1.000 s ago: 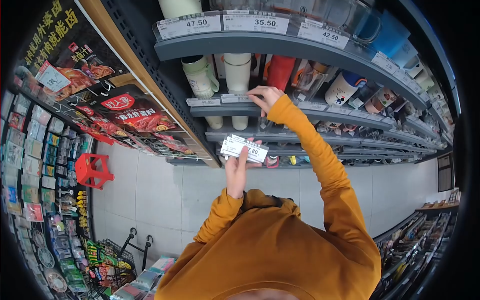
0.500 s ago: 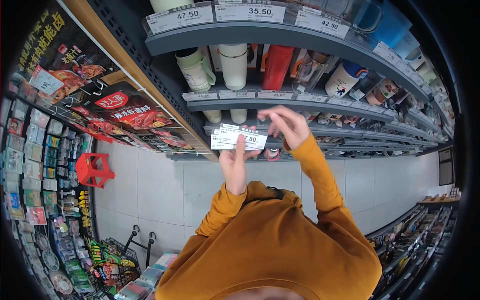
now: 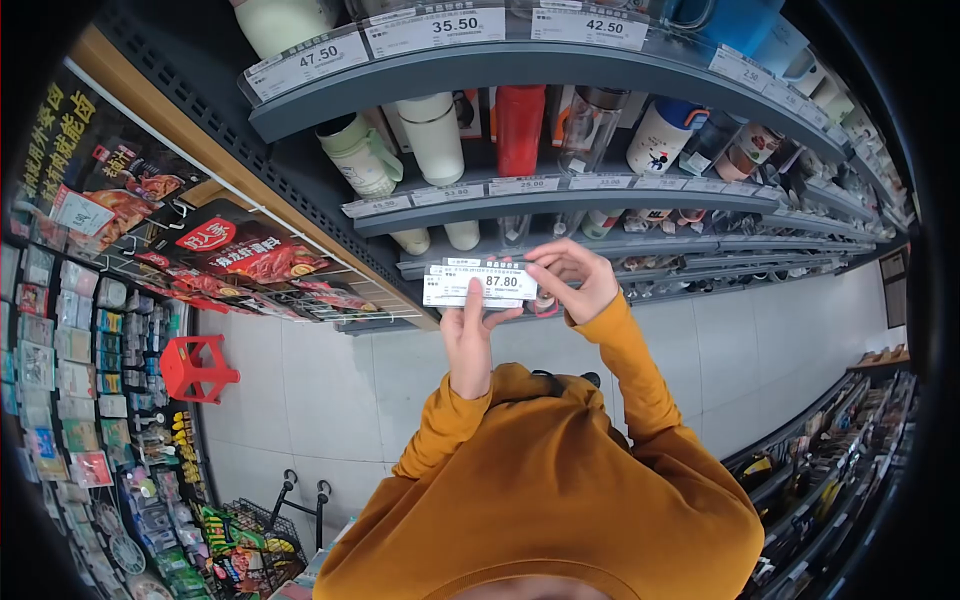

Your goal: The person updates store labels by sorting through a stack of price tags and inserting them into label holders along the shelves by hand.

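Observation:
A small stack of white price tags (image 3: 502,283), the top one reading 87.80, is held in front of my chest. My left hand (image 3: 468,345) is closed on the stack from below, its thumb across the front. At the stack's right edge, the thumb and fingers of my right hand (image 3: 582,282) pinch the tags; whether they grip one or several I cannot tell. Beyond the tags rises a dark shelf rack with price labels along its edges. A white tumbler (image 3: 432,140), a red bottle (image 3: 520,130) and a pale green cup (image 3: 362,158) stand on one of its shelves.
Seasoning packets (image 3: 245,245) hang on a rack at the left. A red stool (image 3: 200,368) stands on the tiled floor. A black basket cart (image 3: 262,540) with goods is at the lower left. More shelving (image 3: 830,470) lines the right.
My right hand has come down and left from beside the tags to their right edge. The view has shifted, so the shelves appear further left. My left hand still holds the stack.

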Demonstrator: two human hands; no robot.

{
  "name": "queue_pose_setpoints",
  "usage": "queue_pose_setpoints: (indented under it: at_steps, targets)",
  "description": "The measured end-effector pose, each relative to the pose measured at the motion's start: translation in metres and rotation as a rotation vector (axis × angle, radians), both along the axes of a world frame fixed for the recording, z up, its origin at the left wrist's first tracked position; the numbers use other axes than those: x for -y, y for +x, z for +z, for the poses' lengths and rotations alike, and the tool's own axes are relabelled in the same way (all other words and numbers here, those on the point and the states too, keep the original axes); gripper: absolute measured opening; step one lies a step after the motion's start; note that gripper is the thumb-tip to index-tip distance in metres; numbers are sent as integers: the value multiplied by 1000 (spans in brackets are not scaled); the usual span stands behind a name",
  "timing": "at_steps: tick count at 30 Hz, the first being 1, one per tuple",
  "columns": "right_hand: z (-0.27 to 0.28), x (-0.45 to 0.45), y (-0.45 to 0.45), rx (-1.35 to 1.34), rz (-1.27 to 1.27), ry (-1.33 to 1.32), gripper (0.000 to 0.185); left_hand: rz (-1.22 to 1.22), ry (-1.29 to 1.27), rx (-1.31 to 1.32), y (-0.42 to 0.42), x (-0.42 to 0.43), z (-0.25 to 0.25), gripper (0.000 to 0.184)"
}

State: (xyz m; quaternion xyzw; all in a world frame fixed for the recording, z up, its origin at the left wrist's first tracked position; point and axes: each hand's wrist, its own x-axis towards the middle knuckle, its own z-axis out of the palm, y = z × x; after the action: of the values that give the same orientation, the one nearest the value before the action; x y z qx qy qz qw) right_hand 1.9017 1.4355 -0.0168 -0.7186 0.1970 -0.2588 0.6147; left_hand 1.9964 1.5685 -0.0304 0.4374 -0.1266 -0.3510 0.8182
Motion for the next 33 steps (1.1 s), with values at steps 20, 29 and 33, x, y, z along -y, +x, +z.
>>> queue_pose_setpoints:
  at_steps: [20, 29, 33]
  targets:
    - [-49, -15, -46, -97, -47, 69, 25, -214, 167, -1, -27, -24, -44, 33]
    - [-42, -3, -71, -118, -23, 60, 31, -277, 136, -4, -46, -9, -42, 31]
    - [-40, 4, -84, -166, -16, 101, 32, -328, 187, 35, -56, -7, -43, 30]
